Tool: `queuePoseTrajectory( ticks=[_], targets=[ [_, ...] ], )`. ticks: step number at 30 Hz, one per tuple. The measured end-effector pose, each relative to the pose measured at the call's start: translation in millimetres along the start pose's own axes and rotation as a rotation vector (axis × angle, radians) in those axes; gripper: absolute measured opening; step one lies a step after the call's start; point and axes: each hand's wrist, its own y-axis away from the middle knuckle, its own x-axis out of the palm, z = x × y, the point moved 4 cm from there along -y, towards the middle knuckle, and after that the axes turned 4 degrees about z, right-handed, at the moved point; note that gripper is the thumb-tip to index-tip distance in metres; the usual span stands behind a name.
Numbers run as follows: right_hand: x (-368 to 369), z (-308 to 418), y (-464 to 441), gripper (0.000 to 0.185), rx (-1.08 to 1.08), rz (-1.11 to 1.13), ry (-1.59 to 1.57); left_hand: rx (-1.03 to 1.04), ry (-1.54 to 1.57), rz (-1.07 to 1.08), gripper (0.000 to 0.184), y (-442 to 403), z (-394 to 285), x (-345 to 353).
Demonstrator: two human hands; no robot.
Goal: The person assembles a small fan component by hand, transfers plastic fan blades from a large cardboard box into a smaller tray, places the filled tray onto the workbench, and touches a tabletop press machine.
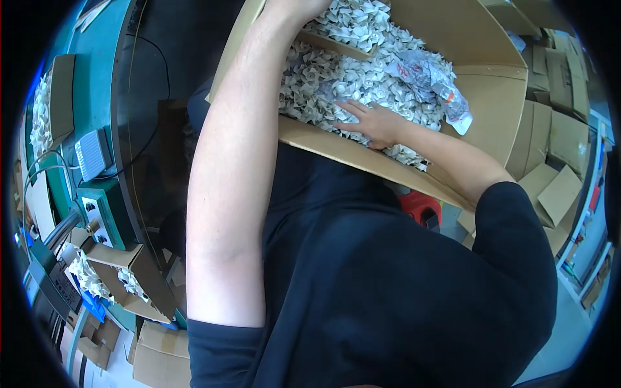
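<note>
A large open cardboard box (488,97) stands against my front, filled with many small white curled pieces (369,84) whose kind I cannot make out. My right hand (375,124) reaches in over the near wall, its fingers spread on the pieces. Beyond it, a crumpled clear plastic bag (424,77) with red print lies on top of the heap. My left arm stretches forward along the box's left side. Only the back part of my left hand (299,9) shows at the top edge; its fingers are out of frame. A cardboard strip (333,45) lies among the pieces near it.
To the left runs a green workbench (97,58) with a grey pedal-like block (93,155), a green control box (103,213) and cables. Small cardboard boxes (63,97) of white pieces are there too. Stacked cartons (550,129) stand right; something red (420,208) sits below the box.
</note>
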Motion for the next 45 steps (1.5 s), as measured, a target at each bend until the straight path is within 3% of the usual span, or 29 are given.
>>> queuePoseTrajectory(
  ticks=[2,7,22,31,39,45],
  targets=[
    [-10,2,-3,0.089,0.022,0.136,0.059,0.003,-0.025,-0.002,0.054,1,-2,0],
    [1,-4,-21,0.093,0.057,0.080,-0.084,0.007,0.001,0.015,0.054,-2,-1,0],
    [1,3,-24,0.070,0.096,0.123,-0.073,0.011,0.000,0.020,0.055,-1,-1,1],
    [4,1,-9,0.068,0.061,0.085,-0.077,0.056,-0.003,0.001,0.055,1,-7,-2],
    [-7,-21,2,0.055,0.093,-0.064,-0.134,0.023,0.068,-0.007,0.054,-2,-7,-2],
    [-66,-42,-9,0.054,0.165,-0.405,-0.261,0.069,0.181,-0.031,0.054,-10,2,-5]
  ],
)
